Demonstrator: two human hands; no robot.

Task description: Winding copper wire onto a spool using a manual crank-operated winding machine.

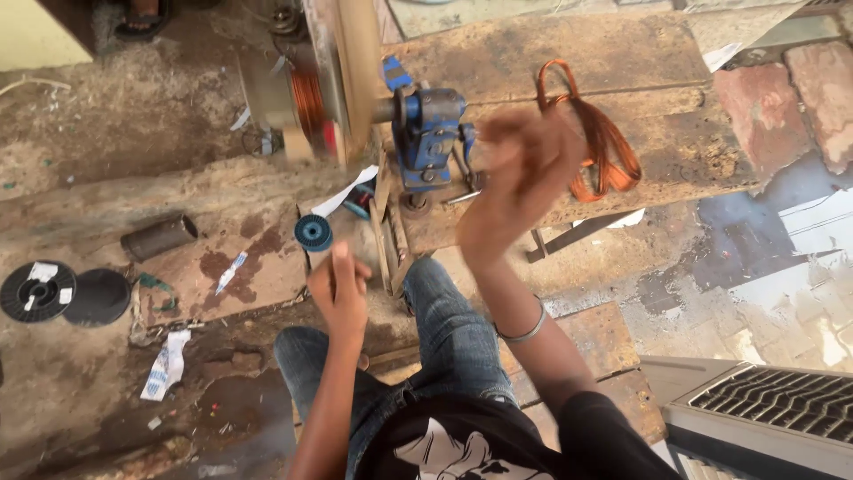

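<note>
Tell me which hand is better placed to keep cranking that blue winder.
Right. The right hand, motion-blurred, is up at the blue winder on the bench. The left hand sits lower, near the small blue spool.

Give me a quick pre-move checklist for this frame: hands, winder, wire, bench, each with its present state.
1. Right hand placed at the blue winder: cannot tell, the hand is motion-blurred.
2. Left hand pinched closed, thumb up, as if guiding a fine wire: ok; the wire itself is too thin to see.
3. Copper winding seated on the former: ok, though that part is blurred.
4. Blue spool upright on the floor near the left hand: ok.
5. Finished copper coils lying on the bench, apart from the crank: ok.
6. Floor around the knees tidy: not ok, paper scraps lie about.
</note>
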